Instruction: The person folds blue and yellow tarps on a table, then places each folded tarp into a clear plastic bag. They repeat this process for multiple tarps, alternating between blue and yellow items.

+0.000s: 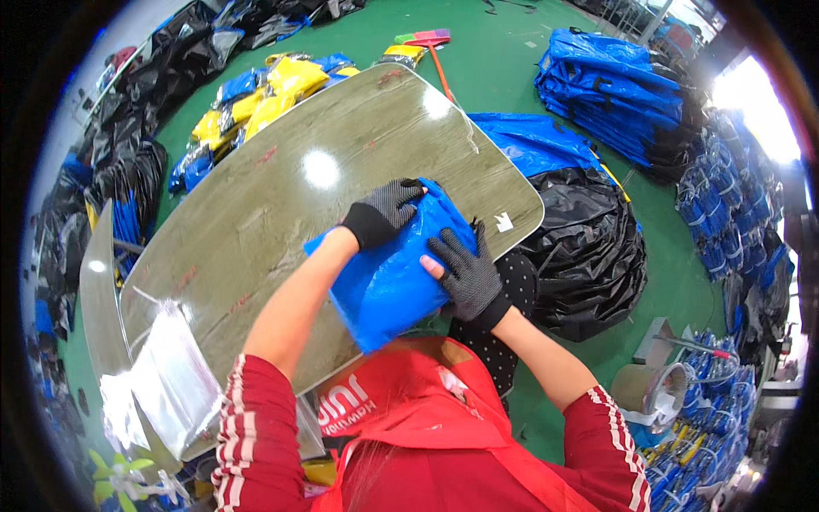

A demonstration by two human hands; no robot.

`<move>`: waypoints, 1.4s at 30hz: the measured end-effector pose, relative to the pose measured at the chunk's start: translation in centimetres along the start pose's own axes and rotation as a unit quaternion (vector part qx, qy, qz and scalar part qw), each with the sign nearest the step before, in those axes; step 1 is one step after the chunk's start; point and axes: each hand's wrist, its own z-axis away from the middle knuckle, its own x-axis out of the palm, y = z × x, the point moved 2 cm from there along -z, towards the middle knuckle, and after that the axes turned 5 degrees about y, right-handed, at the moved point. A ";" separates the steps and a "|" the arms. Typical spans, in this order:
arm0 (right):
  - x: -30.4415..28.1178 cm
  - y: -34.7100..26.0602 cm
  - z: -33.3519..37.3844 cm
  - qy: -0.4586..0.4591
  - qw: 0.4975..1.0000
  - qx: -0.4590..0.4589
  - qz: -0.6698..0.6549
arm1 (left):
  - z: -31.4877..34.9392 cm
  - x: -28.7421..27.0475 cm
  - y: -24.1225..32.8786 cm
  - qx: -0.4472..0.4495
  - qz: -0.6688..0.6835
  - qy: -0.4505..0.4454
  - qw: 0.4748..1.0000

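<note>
A folded blue plastic sheet (386,286) lies near the front edge of the wood-patterned table (281,200), its lower corner reaching toward my apron. My left hand (386,212), in a dark dotted glove with bare fingertips, bends its fingers over the sheet's far edge and grips it there. On the sheet's right side rests my right hand (467,277), gloved the same way. Its fingers stretch forward and its bare thumb points left across the blue surface. What lies under the sheet and beneath my fingers is hidden.
Clear plastic bags (175,375) lie at the table's left end. Blue and yellow packets (273,94) are piled beyond it. A black and blue bundle (589,247) stands close on the right, with a larger blue stack (606,94) behind. A broom (439,64) leans at the far edge.
</note>
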 end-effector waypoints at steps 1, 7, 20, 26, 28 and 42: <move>-1.0 0.2 0.4 0.040 0.999 -0.005 -0.008 | 1.1 0.0 -1.0 -0.024 0.062 -0.024 0.998; -2.6 0.8 1.3 0.175 0.876 0.196 -0.405 | 13.6 1.0 0.7 -0.247 0.563 0.053 0.787; 7.2 -5.1 -5.9 -0.090 0.646 0.339 -0.678 | 32.7 -9.3 5.1 -0.278 -0.253 0.153 0.914; 7.7 -3.0 -5.2 -0.158 0.631 0.405 -0.643 | 53.1 -22.3 -3.7 -0.607 -0.381 0.220 0.661; 7.4 -2.9 -5.3 -0.155 0.654 0.366 -0.644 | 56.2 -21.8 -5.9 -0.542 -0.373 0.281 0.699; 7.5 -3.2 -5.1 -0.152 0.657 0.359 -0.645 | 56.8 -20.0 -7.7 -0.571 -0.407 0.236 0.672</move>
